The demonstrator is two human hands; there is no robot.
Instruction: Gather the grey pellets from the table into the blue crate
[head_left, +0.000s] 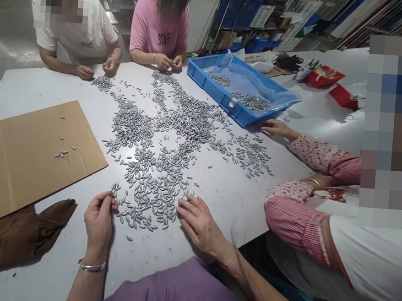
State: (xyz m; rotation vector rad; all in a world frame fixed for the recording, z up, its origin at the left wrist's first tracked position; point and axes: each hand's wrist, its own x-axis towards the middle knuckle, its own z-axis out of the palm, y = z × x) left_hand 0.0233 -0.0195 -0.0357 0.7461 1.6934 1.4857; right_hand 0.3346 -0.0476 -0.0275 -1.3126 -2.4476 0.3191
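Note:
Many small grey, spindle-shaped pieces (pixel 159 198) lie in a loose heap on the white table, spreading away from me in branches. At the heap's near left edge is my left hand (pixel 100 214), thumb and fingers pinched together beside a few pieces. Whatever it may hold is hidden by the fingertips. My right hand (pixel 201 224) rests palm down at the heap's right edge, fingers stretched out and touching or nearly touching the outermost pieces.
A cardboard sheet (pixel 42 157) with several pieces on it and a brown cloth (pixel 26 234) lie to the left. Beyond the heap stands a blue tray (pixel 221 99) holding more pieces. Two people sit opposite; another person's hand (pixel 280 128) lies at the right. Red containers (pixel 344 96) stand farther back.

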